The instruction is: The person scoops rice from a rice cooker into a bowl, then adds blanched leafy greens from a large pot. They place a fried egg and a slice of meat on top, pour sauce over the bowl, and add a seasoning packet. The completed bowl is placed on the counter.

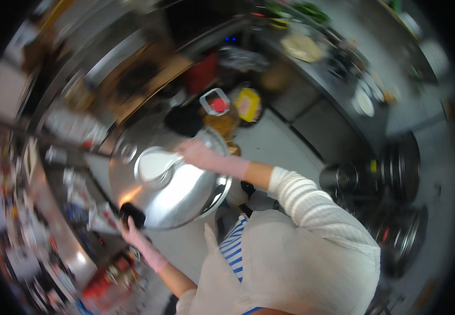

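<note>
Large stainless steel lid, domed and polished, sits tilted in the middle of the view, over a metal pot whose rim shows at the lid's right edge. Left hand, in a pink glove, has its fingers closed around the lid's black handle at the lower left rim. Right hand, also gloved pink, lies on the upper part of the lid beside a white cloth; picture is blurred, so cannot tell whether those fingers are pinching the cloth or just pressing flat

Handling judgement: lid looks rigid and fairly heavy for its width, smooth and likely slippery on the dome; not fragile. Black handle is the sound place to hold; the bare rim gives a second purchase

Surroundings: red-capped container and yellow packet stand beyond the lid, near it. Cluttered shelving crowds the left side. Dark tabletop with dishes runs upper right; black pots stacked at right, well apart. Shelving at left leaves least room for swinging the lid
</note>
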Demonstrator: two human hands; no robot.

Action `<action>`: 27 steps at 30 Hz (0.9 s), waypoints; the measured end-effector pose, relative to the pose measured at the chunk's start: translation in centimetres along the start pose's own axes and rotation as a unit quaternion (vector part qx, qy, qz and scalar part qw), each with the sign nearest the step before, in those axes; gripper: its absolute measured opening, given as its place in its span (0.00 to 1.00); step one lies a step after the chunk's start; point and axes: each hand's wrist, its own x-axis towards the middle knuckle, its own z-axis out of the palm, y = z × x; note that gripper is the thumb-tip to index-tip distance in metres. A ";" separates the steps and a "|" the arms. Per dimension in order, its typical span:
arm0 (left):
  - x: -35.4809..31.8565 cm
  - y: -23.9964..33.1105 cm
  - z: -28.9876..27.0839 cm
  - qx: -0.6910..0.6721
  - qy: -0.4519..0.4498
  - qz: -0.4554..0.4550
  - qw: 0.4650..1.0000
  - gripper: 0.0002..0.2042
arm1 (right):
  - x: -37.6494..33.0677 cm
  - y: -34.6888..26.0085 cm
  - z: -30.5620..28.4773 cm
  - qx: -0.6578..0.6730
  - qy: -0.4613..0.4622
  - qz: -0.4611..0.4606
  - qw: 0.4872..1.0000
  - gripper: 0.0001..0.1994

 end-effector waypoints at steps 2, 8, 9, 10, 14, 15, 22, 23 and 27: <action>-0.9 2.5 0.9 0.263 0.056 0.073 0.960 0.23 | -1.8 0.5 -0.5 -0.015 0.014 0.016 1.000 0.23; -5.4 13.9 13.7 0.278 0.026 0.323 0.904 0.24 | -16.3 7.2 -4.5 0.079 0.130 0.105 0.983 0.27; -6.8 15.9 18.0 0.186 -0.052 0.327 0.925 0.22 | -19.5 8.8 -5.0 0.096 0.100 0.166 0.976 0.26; -9.5 17.6 22.0 0.160 -0.102 0.351 0.917 0.21 | -23.0 10.6 -5.3 0.088 0.108 0.214 0.967 0.24; -23.3 21.4 38.4 0.054 -0.302 0.355 0.883 0.18 | -38.7 16.9 -6.5 0.118 0.064 0.392 0.910 0.23; -26.5 22.0 42.0 0.047 -0.341 0.369 0.863 0.17 | -42.4 18.4 -6.9 0.120 0.040 0.432 0.893 0.23; -40.1 24.6 57.9 0.048 -0.475 0.472 0.741 0.13 | -62.7 24.6 -9.8 0.039 0.070 0.619 0.781 0.21; -40.0 25.2 59.6 0.046 -0.486 0.462 0.740 0.12 | -64.0 25.2 -10.0 0.038 0.066 0.627 0.776 0.21; -35.8 28.6 70.2 0.090 -0.447 0.467 0.758 0.11 | -65.9 28.0 -10.2 0.074 0.038 0.648 0.757 0.21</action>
